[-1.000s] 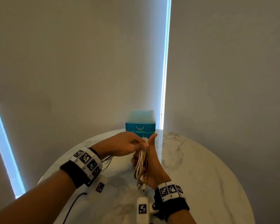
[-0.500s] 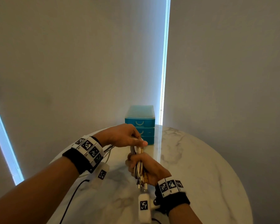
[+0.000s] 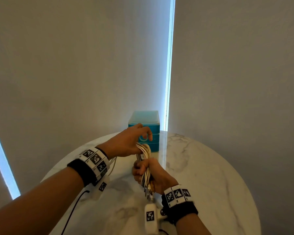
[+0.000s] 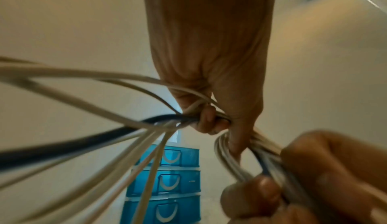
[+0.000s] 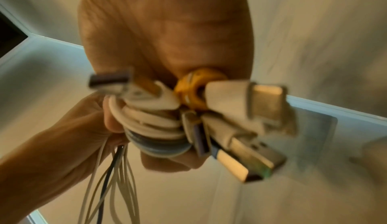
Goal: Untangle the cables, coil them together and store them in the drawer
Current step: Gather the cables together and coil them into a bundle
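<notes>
A bundle of white cables [image 3: 145, 155] with one dark strand is held upright over the round marble table [image 3: 202, 175]. My right hand [image 3: 148, 173] grips the lower part of the bundle [image 5: 155, 125] in a fist, and several USB plugs [image 5: 247, 128] stick out below it. My left hand [image 3: 134, 141] holds the looped top of the bundle [image 4: 211, 116] with curled fingers; loose strands [image 4: 83, 95] trail from it back toward the wrist. The blue drawer unit [image 3: 147, 131] stands behind the hands with its three drawers [image 4: 167, 181] closed.
The drawer unit sits at the table's far edge against grey blinds [image 3: 92, 65]. A bright window gap [image 3: 169, 65] runs down behind it. A black cord [image 3: 73, 211] from the left wrist camera lies on the table at the near left.
My left hand has risen and moved right, in front of the drawer unit, pulling the cable loop up. My right hand has closed from a loose hold into a fist round the bundle.
</notes>
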### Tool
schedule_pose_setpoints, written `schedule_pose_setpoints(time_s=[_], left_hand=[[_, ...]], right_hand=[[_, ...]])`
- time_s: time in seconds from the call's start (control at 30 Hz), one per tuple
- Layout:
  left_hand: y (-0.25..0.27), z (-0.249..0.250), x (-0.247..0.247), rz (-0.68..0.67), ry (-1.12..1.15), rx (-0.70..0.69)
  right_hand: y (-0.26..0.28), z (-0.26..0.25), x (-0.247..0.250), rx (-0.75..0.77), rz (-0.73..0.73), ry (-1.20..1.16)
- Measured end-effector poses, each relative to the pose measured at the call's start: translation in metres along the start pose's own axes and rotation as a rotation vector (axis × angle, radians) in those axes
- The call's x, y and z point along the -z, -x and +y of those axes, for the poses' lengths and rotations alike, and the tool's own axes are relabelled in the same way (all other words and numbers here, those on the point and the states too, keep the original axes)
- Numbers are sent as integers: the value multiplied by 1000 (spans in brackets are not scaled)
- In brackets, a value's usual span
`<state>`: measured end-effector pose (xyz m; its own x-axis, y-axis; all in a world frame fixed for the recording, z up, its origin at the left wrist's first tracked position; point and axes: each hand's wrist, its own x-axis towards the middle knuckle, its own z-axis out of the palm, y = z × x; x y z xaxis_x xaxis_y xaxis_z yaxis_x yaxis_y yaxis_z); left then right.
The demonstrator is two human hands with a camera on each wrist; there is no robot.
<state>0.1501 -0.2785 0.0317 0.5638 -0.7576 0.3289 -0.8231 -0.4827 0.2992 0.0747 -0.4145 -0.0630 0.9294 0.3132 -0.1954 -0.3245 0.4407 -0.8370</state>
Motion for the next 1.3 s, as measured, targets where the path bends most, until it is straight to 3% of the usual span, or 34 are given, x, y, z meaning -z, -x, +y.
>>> schedule_pose_setpoints(time_s=[0.1,0.23,0.33,0.63,0.83,0.97,1.3], left_hand=[[-6,1,-3,-26,-196,-57],[-14,11,-5,-17,-498,-206],[-19,11,-4,13,-593,-278],[-27,22,-4,77,-505,-340],[-28,26,-8,-56,-453,-272],[-28,28,-2,-48,-432,-253],[-26,21,6,24,-446,-230]], right_hand=[[2,1,-5,40,-28,-69],[5,-1,-7,77,21,56],[7,-5,-5,90,54,73],[9,-19,-2,287,57,263],[7,-14,5,375,94,436],[5,-16,6,427,79,406],[13,-8,-16,258,93,301]])
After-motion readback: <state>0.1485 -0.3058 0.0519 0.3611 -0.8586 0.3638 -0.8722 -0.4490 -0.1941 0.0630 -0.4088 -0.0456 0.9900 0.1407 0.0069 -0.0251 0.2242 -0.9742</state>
